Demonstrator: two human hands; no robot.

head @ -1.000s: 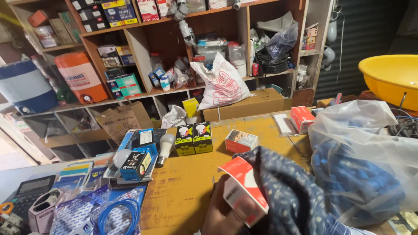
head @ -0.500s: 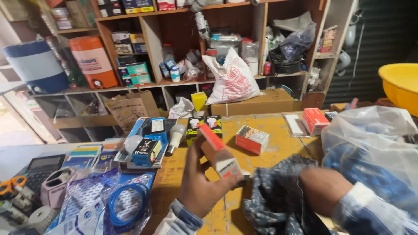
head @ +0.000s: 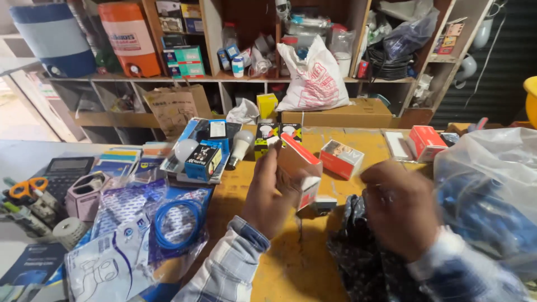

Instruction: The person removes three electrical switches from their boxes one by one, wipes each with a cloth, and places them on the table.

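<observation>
Your left hand (head: 267, 196) grips a red-and-white box (head: 298, 174) above the desk (head: 291, 268); your blurred right hand (head: 400, 210) hovers half-open just right of it.

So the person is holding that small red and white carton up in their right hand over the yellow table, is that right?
Not quite: the head view shows the left hand holding the red and white carton over the yellow table. The right hand is blurred, beside it over a dark patterned cloth, holding nothing I can make out.

Red-white small carton (head: 299, 170), tilted, held above yellow table (head: 291, 268).
</observation>
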